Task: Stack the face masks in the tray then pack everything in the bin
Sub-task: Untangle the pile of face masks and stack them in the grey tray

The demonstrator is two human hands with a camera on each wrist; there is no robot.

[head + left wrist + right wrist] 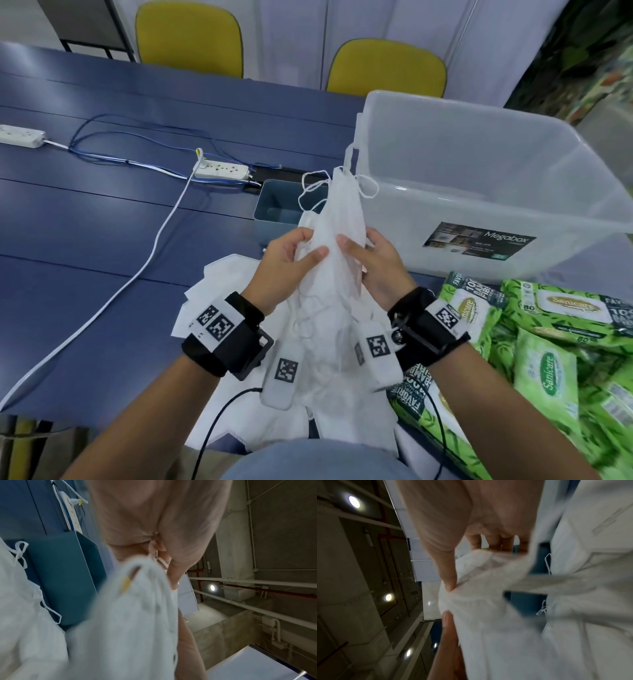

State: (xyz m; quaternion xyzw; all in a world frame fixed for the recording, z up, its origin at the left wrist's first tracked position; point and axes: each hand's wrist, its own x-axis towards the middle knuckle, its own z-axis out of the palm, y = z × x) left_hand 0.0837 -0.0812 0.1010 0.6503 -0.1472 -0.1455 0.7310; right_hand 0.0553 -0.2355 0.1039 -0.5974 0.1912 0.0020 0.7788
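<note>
Both the left hand (pixel 291 260) and right hand (pixel 373 263) grip a limp, white bunch of face masks (pixel 334 240), ear loops dangling.

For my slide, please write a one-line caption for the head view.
Left hand and right hand grip a bunch of white fabric face masks before a blue-grey tray.

Matt white cloth face masks (pixel 337 219); translucent smooth plastic bin (pixel 479 178)

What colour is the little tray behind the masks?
The tray is a dull teal blue, clearest in the left wrist view.
</note>
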